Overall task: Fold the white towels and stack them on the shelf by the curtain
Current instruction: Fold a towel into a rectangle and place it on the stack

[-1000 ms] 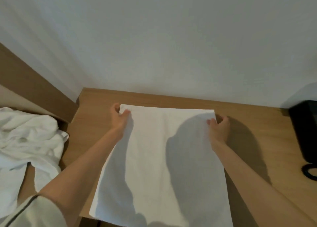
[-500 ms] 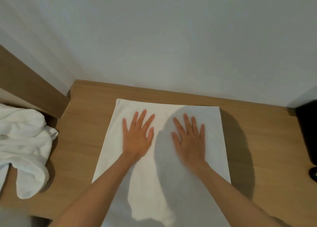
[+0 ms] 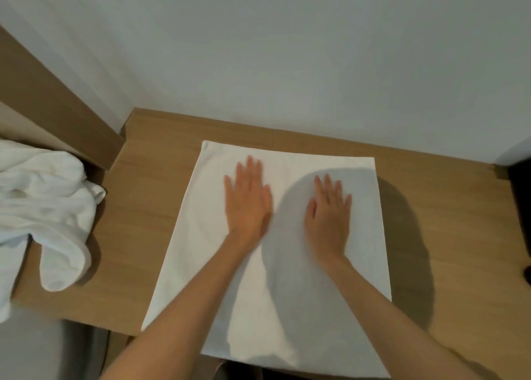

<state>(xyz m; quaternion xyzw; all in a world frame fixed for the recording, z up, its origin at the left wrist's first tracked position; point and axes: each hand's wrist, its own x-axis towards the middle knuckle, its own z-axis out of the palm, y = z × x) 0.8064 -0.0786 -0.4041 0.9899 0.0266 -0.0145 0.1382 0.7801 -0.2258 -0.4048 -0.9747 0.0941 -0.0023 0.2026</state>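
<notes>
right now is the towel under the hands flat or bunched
Flat: the towel lies smooth on the desk, left hand and right hand pressing it.

Towel on table, heap of towels left.

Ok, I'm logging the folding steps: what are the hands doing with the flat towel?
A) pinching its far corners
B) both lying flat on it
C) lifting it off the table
B: the left hand and right hand both rest palm-down, fingers straight, on the flat towel.
</notes>
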